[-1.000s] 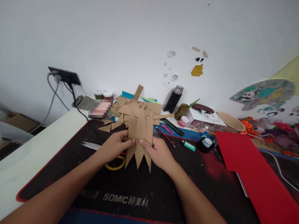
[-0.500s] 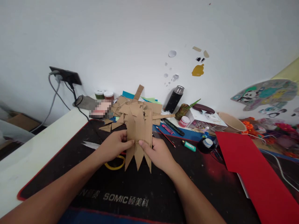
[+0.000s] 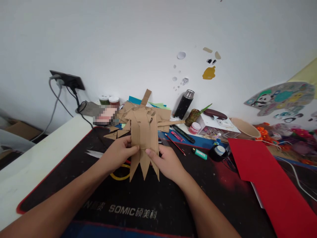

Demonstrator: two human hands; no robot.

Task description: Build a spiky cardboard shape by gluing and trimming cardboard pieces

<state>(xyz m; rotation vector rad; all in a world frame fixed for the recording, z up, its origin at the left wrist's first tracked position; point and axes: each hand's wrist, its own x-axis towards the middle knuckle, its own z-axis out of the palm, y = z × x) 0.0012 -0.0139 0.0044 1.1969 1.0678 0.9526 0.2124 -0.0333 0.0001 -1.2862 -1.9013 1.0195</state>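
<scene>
Several pointed cardboard strips are held side by side above the black mat, their tips pointing down toward me. My left hand grips their left edge, thumb on the front face. On the right edge my right hand is closed, its thumb pressed on the front near the middle. The fingers behind the cardboard are hidden. Below my left hand lie scissors with yellow handles, partly covered by the hand and the cardboard. Behind the strips is a heap of cardboard scraps.
A black mat covers the desk. Behind it stand a black flask, a pink jar and a clear box. A pencil, a green lighter and a black pot lie right of centre, red sheets farther right.
Both hands and the cardboard strips have shifted slightly left in the view. The strips now sit more evenly side by side, and both hands keep their hold.
</scene>
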